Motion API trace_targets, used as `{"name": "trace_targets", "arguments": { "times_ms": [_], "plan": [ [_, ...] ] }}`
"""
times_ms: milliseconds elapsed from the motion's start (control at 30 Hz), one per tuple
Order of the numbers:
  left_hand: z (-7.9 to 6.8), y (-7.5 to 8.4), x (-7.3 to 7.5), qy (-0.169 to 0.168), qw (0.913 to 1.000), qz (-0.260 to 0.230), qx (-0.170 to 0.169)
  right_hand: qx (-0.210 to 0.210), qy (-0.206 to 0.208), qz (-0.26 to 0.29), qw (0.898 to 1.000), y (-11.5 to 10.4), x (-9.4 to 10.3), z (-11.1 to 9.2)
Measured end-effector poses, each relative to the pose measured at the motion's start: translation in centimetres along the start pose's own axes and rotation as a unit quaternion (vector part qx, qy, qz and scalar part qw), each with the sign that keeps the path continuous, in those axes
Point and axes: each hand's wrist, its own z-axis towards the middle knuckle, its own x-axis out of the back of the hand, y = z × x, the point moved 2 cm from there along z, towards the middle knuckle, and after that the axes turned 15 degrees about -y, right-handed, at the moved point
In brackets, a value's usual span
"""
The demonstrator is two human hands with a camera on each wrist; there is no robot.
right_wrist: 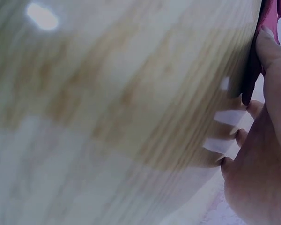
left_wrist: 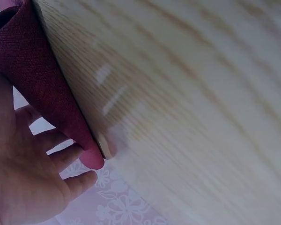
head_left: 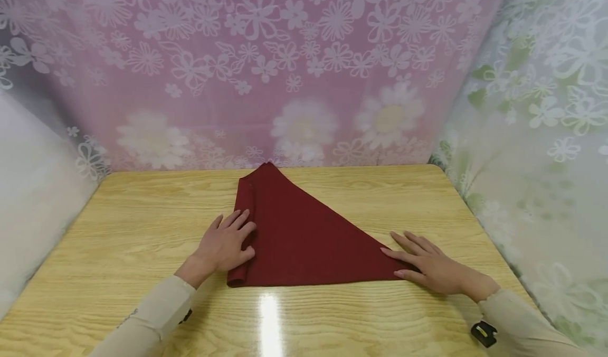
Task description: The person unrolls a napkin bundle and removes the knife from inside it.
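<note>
A dark red cloth (head_left: 309, 235) lies on the table in a roughly triangular shape, its left edge turned over into a loose roll (head_left: 244, 196). My left hand (head_left: 225, 245) rests on that roll with fingers spread and slightly bent. In the left wrist view, the rolled end (left_wrist: 42, 70) shows its hollow, and the fingers lie along its side. At the cloth's pointed right corner, my right hand (head_left: 434, 267) lies flat with fingers extended, covering the tip. The right wrist view has the thumb against the cloth's edge (right_wrist: 252, 75) while the other fingertips touch the tabletop.
The wood-grain table (head_left: 157, 209) has rounded far corners. A pink floral curtain (head_left: 304, 82) hangs right behind its far edge, and pale floral sheets (head_left: 546, 161) flank both sides. A small black device (head_left: 483, 334) is at the right sleeve.
</note>
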Motion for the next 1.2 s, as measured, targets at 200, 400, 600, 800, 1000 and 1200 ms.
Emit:
{"name": "trace_targets", "arguments": {
  "times_ms": [200, 400, 600, 800, 1000, 1200],
  "plan": [
    [-0.1, -0.2, 0.0, 0.001, 1.0000, 0.001, 0.006, 0.006, 0.004, -0.004, 1.000, -0.1, 0.1, 0.2],
    [-0.3, -0.4, 0.2, 0.009, 0.9998, 0.014, 0.010, 0.007, 0.007, 0.001, 1.000, -0.2, 0.0, 0.5],
    [-0.6, -0.6, 0.0, 0.027, 0.9989, 0.037, 0.000, -0.003, -0.005, 0.020, 1.000, -0.2, -0.2, 0.4],
    [-0.8, -0.9, 0.0, 0.047, 0.9971, 0.054, -0.023, -0.008, -0.003, 0.032, 0.999, -0.2, -0.2, 0.2],
    [-1.1, -1.3, 0.0, 0.045, 0.9968, 0.058, -0.030, -0.008, -0.003, 0.036, 0.999, -0.1, -0.2, 0.1],
    [-1.8, -2.2, -0.1, 0.035, 0.9978, 0.052, -0.022, -0.009, 0.000, 0.037, 0.999, -0.1, -0.2, -0.1]
  ]
}}
